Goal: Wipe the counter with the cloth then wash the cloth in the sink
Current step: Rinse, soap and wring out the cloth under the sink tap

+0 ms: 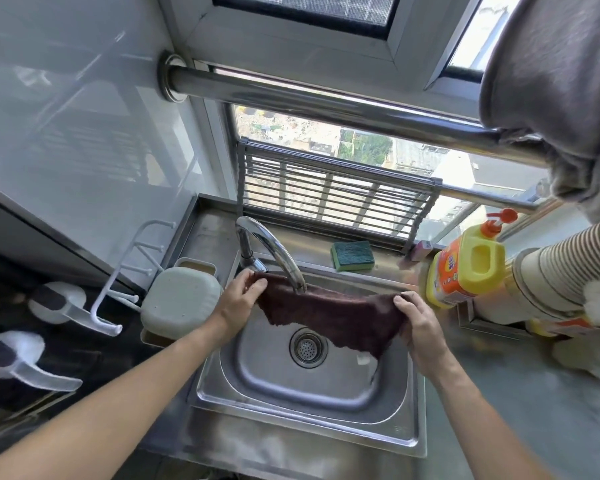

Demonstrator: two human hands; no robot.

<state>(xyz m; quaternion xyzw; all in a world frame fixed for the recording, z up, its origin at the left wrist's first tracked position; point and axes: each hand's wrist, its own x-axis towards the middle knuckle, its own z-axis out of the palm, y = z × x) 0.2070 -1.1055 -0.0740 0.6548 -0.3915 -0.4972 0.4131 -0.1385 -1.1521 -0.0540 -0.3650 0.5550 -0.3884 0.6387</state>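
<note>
cloth [329,315] stretched over the sink [305,424], under the faucet [274,251].
left hand [238,299] and right hand [418,323] each pinch an end – water flow unclear; a strong stream on taut fabric could splash onto the counter [534,410].

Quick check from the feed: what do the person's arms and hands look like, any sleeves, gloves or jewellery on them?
Both forearms are bare up to the frame edge, no sleeves visible. The left hand and right hand wear no gloves, and no rings, watch or bracelets show.
</note>
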